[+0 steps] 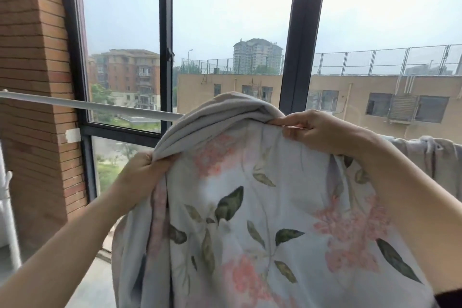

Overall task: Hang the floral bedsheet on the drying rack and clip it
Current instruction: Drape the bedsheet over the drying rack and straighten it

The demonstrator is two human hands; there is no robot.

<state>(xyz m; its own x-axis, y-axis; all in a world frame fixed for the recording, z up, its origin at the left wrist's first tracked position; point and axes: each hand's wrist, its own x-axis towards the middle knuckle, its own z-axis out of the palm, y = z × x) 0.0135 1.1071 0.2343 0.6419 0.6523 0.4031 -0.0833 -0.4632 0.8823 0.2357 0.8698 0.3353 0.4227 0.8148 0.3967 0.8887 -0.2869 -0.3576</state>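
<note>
The floral bedsheet (250, 207), pale blue with pink flowers and green leaves, hangs bunched in front of me and fills the lower middle of the view. My left hand (142, 172) grips its folded upper edge on the left. My right hand (315, 130) pinches the top edge higher up on the right. The white rail of the drying rack (87, 106) runs from the left wall toward the sheet and disappears behind it. The sheet's top fold sits level with the rail; whether it rests on the rail is hidden. No clip is visible.
A grey cloth (435, 157) is draped over the rail at the far right. Dark-framed windows (166, 45) stand just behind the rack, and a brick wall (32, 82) closes the left side. A white post (10, 220) stands at the far left.
</note>
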